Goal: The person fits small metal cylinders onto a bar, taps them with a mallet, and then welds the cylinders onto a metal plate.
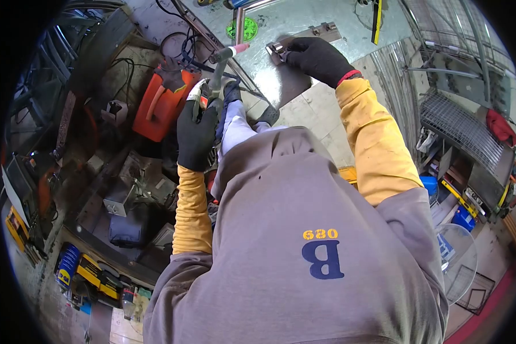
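Observation:
My left hand, in a black glove, is wrapped round the handle of a welding torch. The torch's pink nozzle points up and to the right, above the metal sheet's edge. My right hand, in a black glove with a red cuff, pinches a small shiny metal piece. That piece is at the left end of a flat metal strip lying on the shiny sheet-metal surface. My right fingertips are partly hidden behind the glove.
An orange case stands left of my left hand. A green round object and a yellow-and-black bar are on the bench. Cables hang near the torch. Metal bars and wire mesh are at right, cluttered tools at left.

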`<action>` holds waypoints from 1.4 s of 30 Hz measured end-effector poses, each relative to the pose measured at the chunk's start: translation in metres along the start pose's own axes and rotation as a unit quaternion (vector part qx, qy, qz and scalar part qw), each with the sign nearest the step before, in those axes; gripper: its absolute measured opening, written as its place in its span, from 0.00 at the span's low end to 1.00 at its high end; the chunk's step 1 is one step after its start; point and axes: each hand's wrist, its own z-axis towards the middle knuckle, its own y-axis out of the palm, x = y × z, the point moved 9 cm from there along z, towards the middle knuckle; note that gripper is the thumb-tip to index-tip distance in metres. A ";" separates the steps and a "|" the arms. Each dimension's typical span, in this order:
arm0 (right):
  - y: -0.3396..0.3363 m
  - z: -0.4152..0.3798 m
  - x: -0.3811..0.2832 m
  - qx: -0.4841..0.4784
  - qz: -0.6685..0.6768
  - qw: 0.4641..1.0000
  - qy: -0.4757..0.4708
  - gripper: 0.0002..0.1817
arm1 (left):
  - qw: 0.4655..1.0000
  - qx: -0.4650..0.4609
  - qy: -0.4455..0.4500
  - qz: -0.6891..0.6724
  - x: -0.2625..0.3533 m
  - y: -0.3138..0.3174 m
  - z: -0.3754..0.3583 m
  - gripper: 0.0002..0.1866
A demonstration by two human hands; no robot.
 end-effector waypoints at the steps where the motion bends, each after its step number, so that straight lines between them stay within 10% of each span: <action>1: -0.001 -0.001 -0.003 0.001 0.008 1.000 -0.009 0.22 | 1.000 -0.011 -0.004 0.015 -0.001 0.001 -0.001 0.20; 11: 0.001 0.003 0.003 -0.001 0.012 1.000 -0.006 0.22 | 0.991 0.042 0.107 0.068 0.011 -0.001 -0.014 0.21; 22: 0.002 0.005 0.006 0.001 -0.014 1.000 0.002 0.21 | 0.998 -0.019 -0.054 0.020 -0.026 0.003 -0.009 0.27; 42: 0.001 0.007 -0.006 -0.001 -0.070 0.996 -0.054 0.22 | 0.998 -0.042 -0.042 -0.004 -0.009 0.040 0.002 0.14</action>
